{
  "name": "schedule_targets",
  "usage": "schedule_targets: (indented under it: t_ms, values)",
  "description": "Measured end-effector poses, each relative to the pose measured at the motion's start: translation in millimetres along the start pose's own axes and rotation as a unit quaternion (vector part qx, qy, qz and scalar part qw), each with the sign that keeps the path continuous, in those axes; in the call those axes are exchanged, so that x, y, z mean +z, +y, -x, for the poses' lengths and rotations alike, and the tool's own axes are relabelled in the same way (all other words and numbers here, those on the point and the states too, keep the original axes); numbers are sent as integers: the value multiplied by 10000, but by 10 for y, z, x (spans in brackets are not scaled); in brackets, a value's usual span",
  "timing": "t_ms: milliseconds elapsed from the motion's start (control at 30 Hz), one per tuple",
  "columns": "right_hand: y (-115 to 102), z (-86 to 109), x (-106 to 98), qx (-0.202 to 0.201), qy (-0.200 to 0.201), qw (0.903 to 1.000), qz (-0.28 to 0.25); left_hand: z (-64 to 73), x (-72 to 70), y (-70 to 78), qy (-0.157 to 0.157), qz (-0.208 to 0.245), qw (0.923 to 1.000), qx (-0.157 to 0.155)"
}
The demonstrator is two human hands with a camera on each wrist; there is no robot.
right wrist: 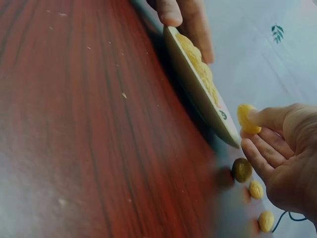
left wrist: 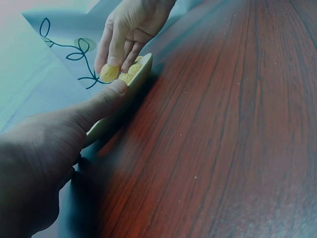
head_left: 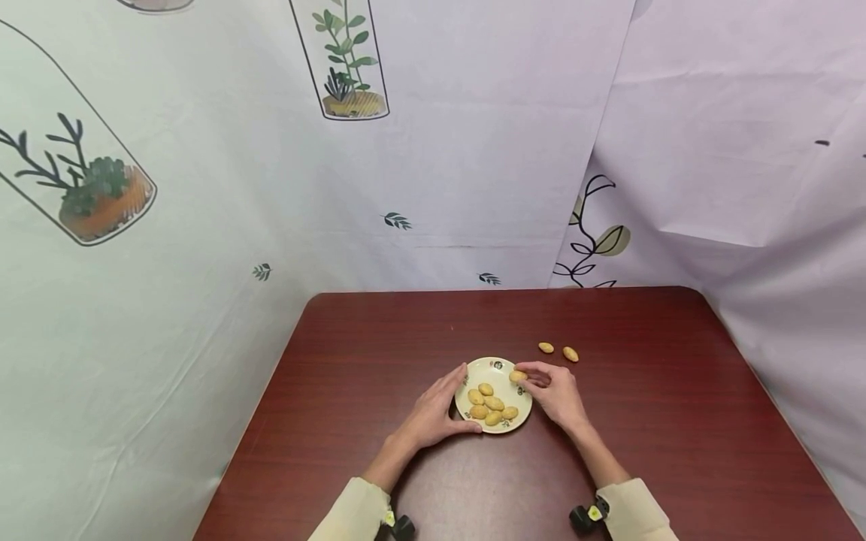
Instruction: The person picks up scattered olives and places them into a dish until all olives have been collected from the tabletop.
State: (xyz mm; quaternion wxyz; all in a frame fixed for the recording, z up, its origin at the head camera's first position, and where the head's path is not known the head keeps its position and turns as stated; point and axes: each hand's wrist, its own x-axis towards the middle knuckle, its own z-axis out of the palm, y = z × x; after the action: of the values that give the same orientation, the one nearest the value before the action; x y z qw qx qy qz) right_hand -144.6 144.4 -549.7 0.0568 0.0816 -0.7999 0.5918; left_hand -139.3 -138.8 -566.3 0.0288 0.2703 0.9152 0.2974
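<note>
A round cream plate [head_left: 501,366] with small printed motifs along its rim lies on the table, bearing several small yellow potatoes [head_left: 495,403]. My left hand [head_left: 428,415] holds the plate's left side, thumb at the near edge and fingers at the far left; the thumb rests on the rim in the left wrist view. Over the plate's right rim, my right hand [head_left: 556,392] pinches one yellow potato [right wrist: 249,119] between thumb and fingers. The left wrist view also shows this pinched potato [left wrist: 109,73] above the plate.
Two loose potatoes [head_left: 570,354] lie on the reddish-brown table [head_left: 379,330] beyond the right hand. The right wrist view shows a darker, greenish oval [right wrist: 242,170] near them. A pale printed cloth [head_left: 473,188] hangs behind and beside the table.
</note>
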Motion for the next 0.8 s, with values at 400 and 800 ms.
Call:
schedule_targets:
  t_ms: [400,800]
  values:
    - [-92,38,141,260,49,9991,328,-3,-6,8,32,-76,10000,56]
    - [-148,124,297,348,236,9984,379,1,-6,13,-11,-52,10000,-27]
